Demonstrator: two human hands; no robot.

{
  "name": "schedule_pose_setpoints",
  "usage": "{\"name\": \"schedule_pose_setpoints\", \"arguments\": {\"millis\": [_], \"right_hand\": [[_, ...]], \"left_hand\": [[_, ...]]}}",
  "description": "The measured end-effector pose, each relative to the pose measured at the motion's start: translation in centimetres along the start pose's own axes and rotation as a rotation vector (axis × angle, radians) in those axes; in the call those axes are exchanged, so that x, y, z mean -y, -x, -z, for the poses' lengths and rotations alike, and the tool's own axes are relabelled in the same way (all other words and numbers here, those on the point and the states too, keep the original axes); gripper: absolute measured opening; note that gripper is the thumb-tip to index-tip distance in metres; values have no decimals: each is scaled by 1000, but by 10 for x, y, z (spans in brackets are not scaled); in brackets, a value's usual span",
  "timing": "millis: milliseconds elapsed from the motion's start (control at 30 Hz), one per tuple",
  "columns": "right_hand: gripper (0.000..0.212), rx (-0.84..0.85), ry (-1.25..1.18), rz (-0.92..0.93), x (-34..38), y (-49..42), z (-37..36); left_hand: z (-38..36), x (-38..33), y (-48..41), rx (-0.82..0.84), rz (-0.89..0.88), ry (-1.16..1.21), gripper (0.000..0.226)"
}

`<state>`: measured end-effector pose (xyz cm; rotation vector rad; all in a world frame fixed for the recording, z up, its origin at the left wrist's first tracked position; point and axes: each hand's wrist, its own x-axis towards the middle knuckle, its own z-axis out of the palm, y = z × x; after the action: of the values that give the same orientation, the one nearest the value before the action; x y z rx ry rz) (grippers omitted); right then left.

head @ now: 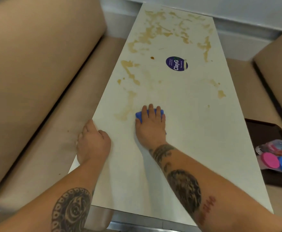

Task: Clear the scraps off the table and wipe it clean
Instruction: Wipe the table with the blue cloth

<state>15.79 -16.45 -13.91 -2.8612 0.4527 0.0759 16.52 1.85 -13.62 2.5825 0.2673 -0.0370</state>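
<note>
The right hand (151,124) is lying flat with straight fingers, pressing a small blue cloth (139,115) onto the long white tabletop (195,131). The left hand (92,141) is curling over the tabletop's left edge, gripping it. Brown smears (131,71) are covering the far half, around a purple oval sticker (176,63). Tan padded benches (36,81) are sitting on both sides.

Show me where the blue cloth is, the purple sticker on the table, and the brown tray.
blue cloth (139,115): head view, on its left edge beside the fingers.
purple sticker (175,63): head view, on its printed middle.
brown tray (264,131): head view, on its bare upper part.
</note>
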Motion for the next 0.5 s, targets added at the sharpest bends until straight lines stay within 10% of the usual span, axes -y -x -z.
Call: {"name": "schedule_pose_setpoints", "arguments": {"millis": [133,333,500], "right_hand": [[75,62,-17,179,-21,57,2],[68,-24,-25,-160,0,-21,5],[64,4,-98,183,67,-24,-10]], "left_hand": [[4,-1,-12,41,78,28,49],[8,3,-37,114,150,7,35],[8,3,-41,138,170,14,35]]}}
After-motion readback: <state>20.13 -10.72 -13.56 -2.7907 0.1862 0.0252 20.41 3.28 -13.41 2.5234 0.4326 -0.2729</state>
